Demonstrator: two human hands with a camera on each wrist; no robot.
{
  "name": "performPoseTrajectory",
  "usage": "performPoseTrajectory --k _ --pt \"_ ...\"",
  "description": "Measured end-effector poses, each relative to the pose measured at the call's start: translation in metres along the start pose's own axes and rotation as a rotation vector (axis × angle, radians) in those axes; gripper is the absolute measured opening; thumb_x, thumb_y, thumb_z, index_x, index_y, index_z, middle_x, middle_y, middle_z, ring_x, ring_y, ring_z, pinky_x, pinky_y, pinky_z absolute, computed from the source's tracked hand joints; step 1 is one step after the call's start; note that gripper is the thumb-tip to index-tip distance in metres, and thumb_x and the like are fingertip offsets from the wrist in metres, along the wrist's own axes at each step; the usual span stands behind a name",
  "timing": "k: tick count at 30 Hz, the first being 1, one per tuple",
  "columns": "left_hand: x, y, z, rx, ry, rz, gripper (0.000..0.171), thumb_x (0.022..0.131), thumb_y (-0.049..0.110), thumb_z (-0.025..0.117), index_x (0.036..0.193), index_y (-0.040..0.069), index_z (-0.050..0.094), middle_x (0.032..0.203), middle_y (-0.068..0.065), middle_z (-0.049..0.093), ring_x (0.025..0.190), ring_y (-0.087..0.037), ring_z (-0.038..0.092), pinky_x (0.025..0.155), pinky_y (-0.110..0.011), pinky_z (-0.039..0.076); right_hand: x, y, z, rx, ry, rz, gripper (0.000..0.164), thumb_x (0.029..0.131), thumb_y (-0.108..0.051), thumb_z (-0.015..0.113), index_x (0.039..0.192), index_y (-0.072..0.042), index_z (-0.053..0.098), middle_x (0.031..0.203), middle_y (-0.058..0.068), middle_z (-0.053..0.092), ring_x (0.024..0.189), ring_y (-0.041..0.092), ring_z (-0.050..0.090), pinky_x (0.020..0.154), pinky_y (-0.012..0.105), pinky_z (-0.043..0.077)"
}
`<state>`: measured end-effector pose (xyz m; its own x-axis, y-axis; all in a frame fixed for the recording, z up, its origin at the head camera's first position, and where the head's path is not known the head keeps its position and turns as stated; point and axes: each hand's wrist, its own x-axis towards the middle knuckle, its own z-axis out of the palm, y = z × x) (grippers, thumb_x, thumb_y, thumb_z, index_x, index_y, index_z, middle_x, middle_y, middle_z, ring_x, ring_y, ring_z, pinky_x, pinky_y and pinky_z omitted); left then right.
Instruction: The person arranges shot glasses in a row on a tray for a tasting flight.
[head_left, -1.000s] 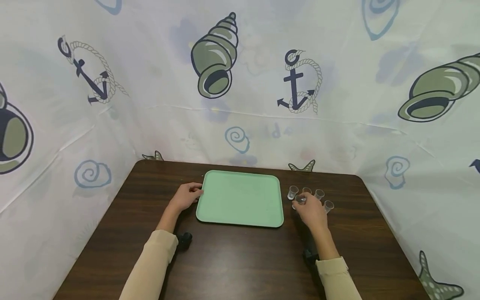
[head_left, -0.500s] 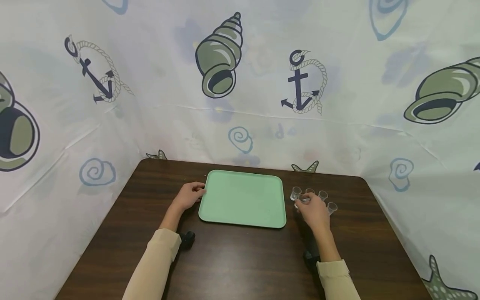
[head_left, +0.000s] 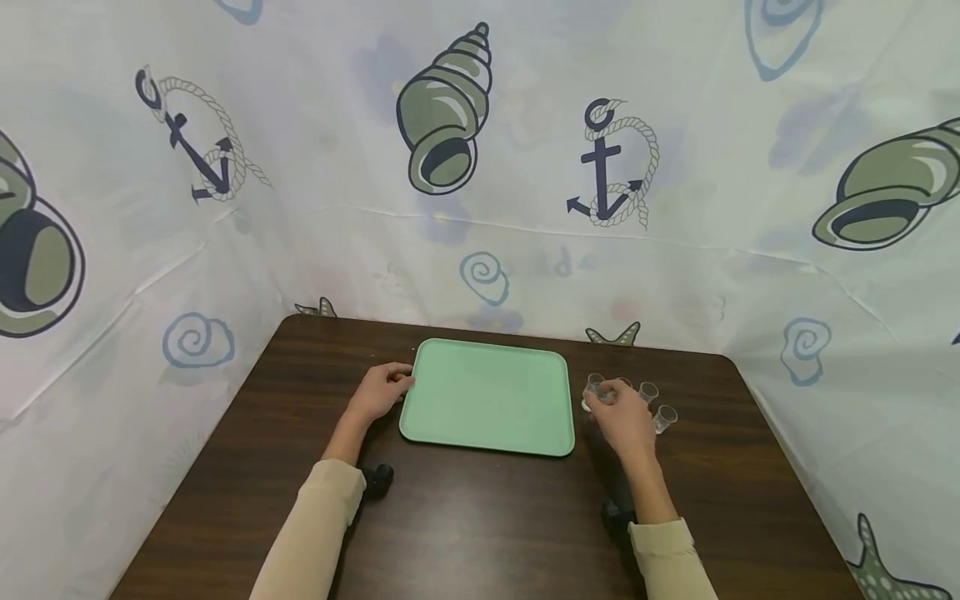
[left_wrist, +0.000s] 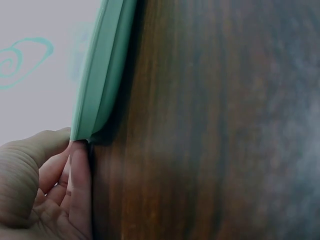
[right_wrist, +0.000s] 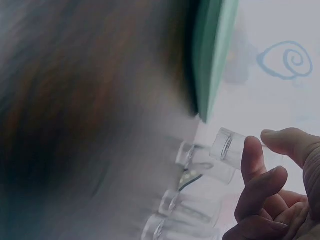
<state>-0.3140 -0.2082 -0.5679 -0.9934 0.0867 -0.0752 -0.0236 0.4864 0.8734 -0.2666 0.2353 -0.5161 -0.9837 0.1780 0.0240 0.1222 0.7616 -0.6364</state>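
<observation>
A green tray point(head_left: 487, 397) lies flat on the dark wood table. My left hand point(head_left: 382, 392) is at its left side; in the left wrist view, thumb and fingers pinch the tray's rim point(left_wrist: 97, 80). To the right of the tray, my right hand point(head_left: 624, 417) pinches a small clear shot glass point(right_wrist: 227, 146) between thumb and fingers. The right wrist view shows this glass raised off the table, tilted. Several similar shot glasses stand around that hand, including one at the right point(head_left: 665, 418) and one behind point(head_left: 648, 392); the hand partly hides others.
The brown table point(head_left: 480, 525) reaches back to a white patterned curtain point(head_left: 330, 250), which also hangs at both sides. Black wrist cameras, one on the left wrist point(head_left: 378, 481), sit under the forearms.
My right hand has raised the pinched shot glass and shifted slightly left toward the tray. The left hand keeps its place on the tray's rim. The head view has turned slightly left.
</observation>
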Motion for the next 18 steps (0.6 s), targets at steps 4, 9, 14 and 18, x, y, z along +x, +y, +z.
performPoseTrajectory --k 4,9,14,18 --pt "-0.001 -0.001 0.002 0.01 0.038 -0.006 0.041 0.111 0.023 0.061 0.146 0.0 0.063 0.121 -0.02 0.07 0.1 -0.028 0.069 0.088 -0.042 0.062 0.001 -0.011 0.005 0.023 0.023 -0.035 0.05 0.103 -0.045 0.069 0.137 -0.008 0.068 0.087 0.007 0.079 0.068 0.02 0.067 0.055 0.033 0.046" --pt "-0.002 -0.003 0.005 0.043 0.079 -0.014 0.041 0.111 0.026 0.061 0.145 0.002 0.065 0.123 -0.018 0.07 0.099 -0.027 0.068 0.083 -0.04 0.057 0.001 -0.029 0.013 0.072 0.033 -0.076 0.048 0.103 -0.042 0.071 0.136 -0.008 0.069 0.09 0.01 0.076 0.07 0.022 0.07 0.053 0.034 0.046" --pt "-0.004 -0.005 0.008 0.043 0.104 -0.019 0.04 0.111 0.027 0.061 0.144 0.005 0.067 0.123 -0.016 0.071 0.103 -0.028 0.067 0.083 -0.041 0.055 0.002 -0.048 0.023 0.124 0.019 -0.104 0.047 0.102 -0.041 0.074 0.135 -0.008 0.071 0.086 0.007 0.075 0.07 0.02 0.071 0.056 0.033 0.047" --pt "-0.004 -0.006 0.011 0.048 0.126 -0.012 0.04 0.111 0.028 0.061 0.143 0.006 0.068 0.122 -0.015 0.072 0.104 -0.027 0.068 0.083 -0.041 0.055 0.004 -0.061 0.03 0.151 0.01 -0.117 0.045 0.102 -0.041 0.074 0.135 -0.01 0.071 0.087 0.006 0.077 0.074 0.019 0.073 0.058 0.034 0.049"
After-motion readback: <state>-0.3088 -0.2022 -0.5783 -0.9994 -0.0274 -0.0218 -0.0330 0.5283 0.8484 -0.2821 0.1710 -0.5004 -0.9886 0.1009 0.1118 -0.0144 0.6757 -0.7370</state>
